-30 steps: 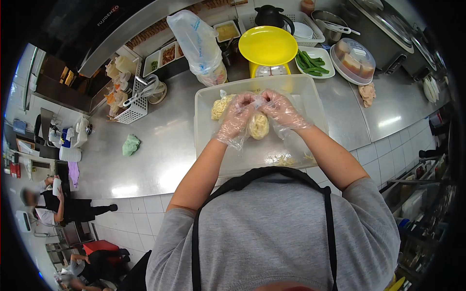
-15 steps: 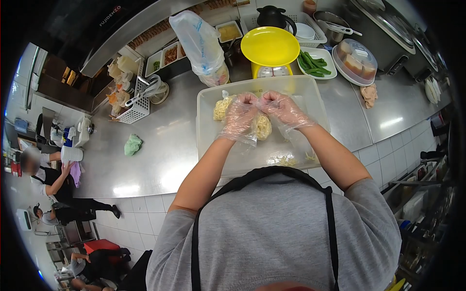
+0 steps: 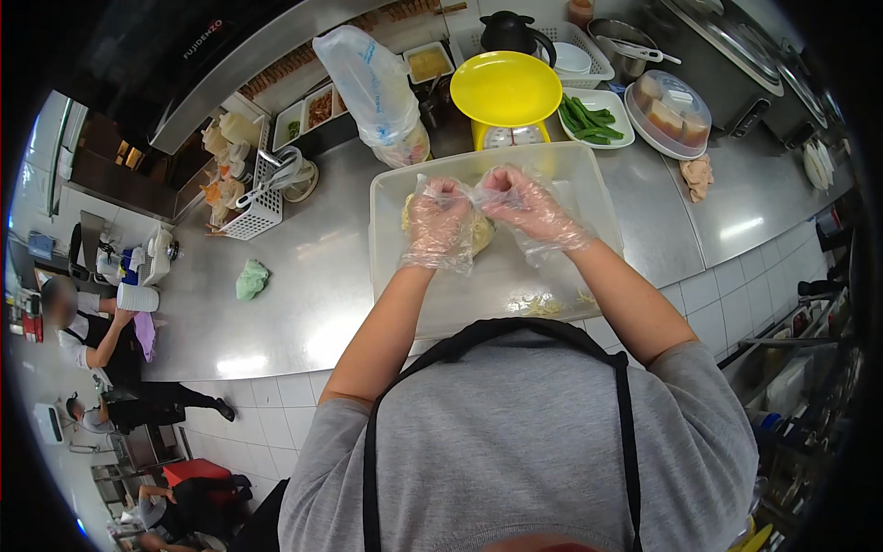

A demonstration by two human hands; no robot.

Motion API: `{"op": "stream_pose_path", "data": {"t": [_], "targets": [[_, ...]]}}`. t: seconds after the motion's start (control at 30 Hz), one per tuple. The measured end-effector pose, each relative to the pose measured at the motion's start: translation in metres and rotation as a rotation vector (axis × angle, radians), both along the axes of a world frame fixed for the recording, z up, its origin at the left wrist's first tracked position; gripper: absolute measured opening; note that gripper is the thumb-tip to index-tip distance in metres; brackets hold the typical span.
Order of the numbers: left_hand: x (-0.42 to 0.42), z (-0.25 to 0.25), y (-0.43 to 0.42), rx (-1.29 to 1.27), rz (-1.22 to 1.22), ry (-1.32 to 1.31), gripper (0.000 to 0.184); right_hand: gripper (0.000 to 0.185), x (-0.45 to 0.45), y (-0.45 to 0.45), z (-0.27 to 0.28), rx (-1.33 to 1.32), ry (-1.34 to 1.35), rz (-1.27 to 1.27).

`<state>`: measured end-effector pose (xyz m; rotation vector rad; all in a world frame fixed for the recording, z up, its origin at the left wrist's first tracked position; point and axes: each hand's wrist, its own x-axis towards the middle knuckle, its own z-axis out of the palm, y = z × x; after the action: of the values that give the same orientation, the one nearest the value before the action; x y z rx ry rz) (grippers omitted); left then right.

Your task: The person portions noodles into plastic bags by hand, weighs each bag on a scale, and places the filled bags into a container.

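Note:
Both my hands wear clear, loose plastic gloves and are raised over a translucent plastic tub. My left hand [image 3: 439, 225] is closed, its fingertips pinching clear plastic. Close beside it, my right hand [image 3: 524, 204] pinches the same plastic, which stretches between the two. Below them, a clear plastic bag of pale yellow noodles [image 3: 482, 235] shows in part, mostly behind my left hand. A second noodle bundle [image 3: 405, 213] peeks out left of that hand. Loose noodle strands [image 3: 536, 304] lie on the bottom of the tub [image 3: 391, 299], near its front.
Behind the tub stand a yellow scale [image 3: 506, 89], a tall plastic bag [image 3: 372, 92] and a dish of green pods [image 3: 593, 120]. A covered plate [image 3: 669, 115] sits to the right. Green cloth [image 3: 252, 280] and a white basket [image 3: 258, 218] are left. Co-workers [image 3: 97, 327] stand far left.
Both hands have shifted slightly left, still pinching the plastic. The noodle bag between them and the bundle at left are now more hidden by my left hand.

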<state>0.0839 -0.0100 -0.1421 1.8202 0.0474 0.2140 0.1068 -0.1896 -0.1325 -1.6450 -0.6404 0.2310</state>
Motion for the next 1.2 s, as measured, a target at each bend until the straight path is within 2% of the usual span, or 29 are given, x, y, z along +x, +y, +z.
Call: {"op": "stream_pose_path", "data": {"t": [0.07,0.13,0.17,0.2,0.23,0.3,0.33,0.4,0.43,0.5,0.53,0.6,0.63,0.7,0.73,0.77,0.8,0.83,0.93,0.97,1.03,1.07,1.2], "targets": [[0.000,-0.001,0.001,-0.048,-0.057,0.049,0.014,0.035,0.008,-0.008,-0.001,-0.002,0.021,-0.013],[-0.002,-0.002,0.000,-0.097,-0.110,0.100,0.015,0.038,0.012,-0.015,-0.004,-0.030,-0.131,-0.009],[-0.004,0.000,-0.003,-0.211,-0.143,0.143,0.015,0.038,0.013,-0.017,-0.004,-0.030,-0.131,-0.007],[-0.005,0.003,-0.005,-0.324,-0.175,0.184,0.015,0.044,0.014,-0.018,-0.003,-0.075,-0.141,-0.046],[-0.004,0.008,-0.004,-0.324,-0.174,0.184,0.015,0.050,0.014,-0.019,-0.002,-0.119,-0.150,-0.085],[0.001,0.017,0.005,0.077,-0.198,-0.136,0.014,0.050,0.015,-0.021,0.002,-0.143,-0.167,-0.135],[0.007,0.014,0.014,0.078,-0.202,-0.134,0.014,0.050,0.015,-0.023,0.003,-0.168,-0.184,-0.185],[0.019,0.006,0.037,0.161,0.192,-0.391,0.017,0.049,0.018,-0.025,0.000,-0.208,-0.170,-0.206],[0.023,0.003,0.045,0.162,0.196,-0.390,0.017,0.048,0.019,-0.026,-0.002,-0.246,-0.161,-0.220],[0.026,0.001,0.056,-0.032,0.256,-0.260,0.022,0.046,0.022,-0.028,-0.011,-0.310,-0.177,-0.197],[0.029,-0.002,0.058,-0.031,0.264,-0.260,0.022,0.044,0.023,-0.027,-0.016,-0.373,-0.193,-0.183],[0.032,-0.007,0.057,-0.053,0.271,0.030,0.033,0.042,0.023,-0.023,-0.022,-0.414,-0.236,-0.152],[0.033,-0.009,0.057,-0.056,0.271,0.031,0.033,0.041,0.024,-0.023,-0.024,-0.456,-0.279,-0.128],[0.031,0.003,0.053,-0.288,0.149,-0.280,0.056,0.041,0.016,-0.019,-0.008,-0.405,-0.287,-0.090],[0.028,0.008,0.047,-0.286,0.149,-0.281,0.056,0.040,0.011,-0.014,-0.001,-0.349,-0.292,-0.053],[0.020,0.013,0.035,-0.144,0.194,-0.372,0.070,0.040,0.006,-0.010,0.001,-0.348,-0.292,-0.053],[0.013,0.015,0.023,-0.001,0.238,-0.460,0.084,0.040,0.001,-0.007,0.003,-0.230,-0.103,0.068],[0.007,0.017,0.014,-0.001,0.239,-0.461,0.084,0.040,-0.003,-0.003,0.005,-0.110,0.085,0.188],[-0.001,0.016,-0.003,0.286,0.176,-0.579,0.108,0.040,-0.020,0.004,0.010,-0.247,0.063,0.228],[-0.003,0.017,-0.003,0.287,0.174,-0.578,0.108,0.040,-0.021,0.007,0.005,-0.247,0.064,0.226],[-0.006,0.020,-0.003,0.439,0.227,-0.589,0.111,0.038,-0.020,0.013,-0.008,-0.188,0.140,0.389],[-0.004,0.018,-0.002,0.440,0.229,-0.590,0.111,0.035,-0.024,0.013,0.008,-0.203,0.226,0.440],[0.000,0.016,0.000,0.406,0.258,-0.627,0.110,0.030,-0.028,0.019,-0.009,-0.147,0.206,0.566]]}}
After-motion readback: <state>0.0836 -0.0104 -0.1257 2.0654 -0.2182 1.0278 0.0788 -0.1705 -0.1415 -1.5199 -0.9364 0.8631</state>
